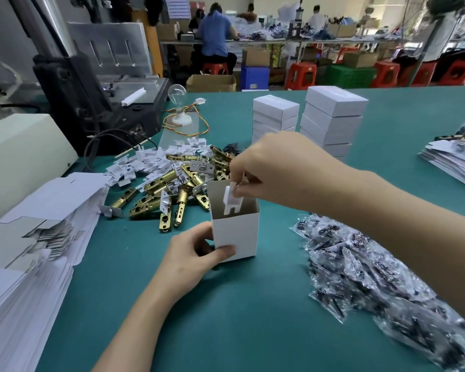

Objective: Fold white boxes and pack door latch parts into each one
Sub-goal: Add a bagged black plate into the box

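Note:
A white box (pixel 236 234) stands upright on the green table (pixel 226 318), its top open. My left hand (pixel 193 256) grips its lower left corner, thumb on the front face. Above the opening, my right hand (pixel 277 170) pinches a small white card insert (pixel 232 201), whose lower end sits inside the box. Behind the box lies a pile of brass door latches (pixel 172 189) mixed with loose white inserts (pixel 156 159).
Flat box blanks (pixel 32 251) are stacked at the left. Two stacks of closed white boxes (pixel 330 116) stand behind. Several clear bags of dark parts (pixel 365 269) lie at the right, more blanks (pixel 451 159) at far right. A dark machine (pixel 91 103) and a light bulb (pixel 176 93) stand at the back left.

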The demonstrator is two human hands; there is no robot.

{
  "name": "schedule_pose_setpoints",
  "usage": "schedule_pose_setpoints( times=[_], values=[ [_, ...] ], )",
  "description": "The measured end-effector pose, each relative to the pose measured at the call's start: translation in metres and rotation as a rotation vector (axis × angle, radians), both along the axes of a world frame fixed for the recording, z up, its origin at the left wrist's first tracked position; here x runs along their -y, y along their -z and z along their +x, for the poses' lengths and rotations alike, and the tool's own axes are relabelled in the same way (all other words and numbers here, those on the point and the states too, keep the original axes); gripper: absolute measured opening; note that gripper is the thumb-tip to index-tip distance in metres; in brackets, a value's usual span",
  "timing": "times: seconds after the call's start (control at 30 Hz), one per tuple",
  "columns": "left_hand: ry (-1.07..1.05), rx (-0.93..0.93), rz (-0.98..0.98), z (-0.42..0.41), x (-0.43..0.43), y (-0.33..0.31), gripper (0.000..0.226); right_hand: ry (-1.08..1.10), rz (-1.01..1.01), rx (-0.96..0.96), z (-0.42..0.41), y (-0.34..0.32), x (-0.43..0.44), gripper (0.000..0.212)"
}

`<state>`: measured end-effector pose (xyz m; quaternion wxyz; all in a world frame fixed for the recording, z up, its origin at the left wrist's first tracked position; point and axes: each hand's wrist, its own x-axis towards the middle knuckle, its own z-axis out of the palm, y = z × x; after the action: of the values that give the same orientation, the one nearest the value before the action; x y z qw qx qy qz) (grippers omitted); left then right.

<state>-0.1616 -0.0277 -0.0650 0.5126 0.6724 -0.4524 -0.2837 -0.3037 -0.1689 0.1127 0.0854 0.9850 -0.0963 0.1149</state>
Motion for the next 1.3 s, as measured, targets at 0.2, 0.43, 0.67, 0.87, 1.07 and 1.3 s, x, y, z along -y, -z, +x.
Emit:
schedule_pose_setpoints(
  times=[0.2, 0.43, 0.67, 0.87, 1.07, 1.3],
  values=[
    [-0.014, 0.017, -0.025, -0.002, -0.001, -0.003, 0.036, 0.053, -0.092, -0.087, 0.018, 0.011, -0.017, 0.017],
    [-0.097, 0.039, -0.066, -0.002, -0.002, -0.006, 0.031, 0.056, 0.080, -0.119, 0.030, 0.017, -0.010, 0.017],
    [-0.109, 0.074, -0.073, -0.001, -0.002, -0.005, 0.040, 0.062, 0.196, -0.211, 0.030, 0.021, 0.004, 0.034],
    [-0.107, 0.069, -0.056, -0.001, -0.003, -0.007, 0.042, 0.152, 0.357, 0.121, 0.015, -0.004, 0.043, 0.041],
    [-0.117, 0.054, -0.028, -0.001, -0.003, -0.008, 0.038, 0.517, 0.174, -0.229, 0.001, 0.030, 0.095, 0.031],
    [-0.098, 0.043, -0.018, -0.002, -0.003, -0.007, 0.040, 0.643, 0.016, -0.545, -0.006, 0.089, 0.108, 0.012]
  ],
)
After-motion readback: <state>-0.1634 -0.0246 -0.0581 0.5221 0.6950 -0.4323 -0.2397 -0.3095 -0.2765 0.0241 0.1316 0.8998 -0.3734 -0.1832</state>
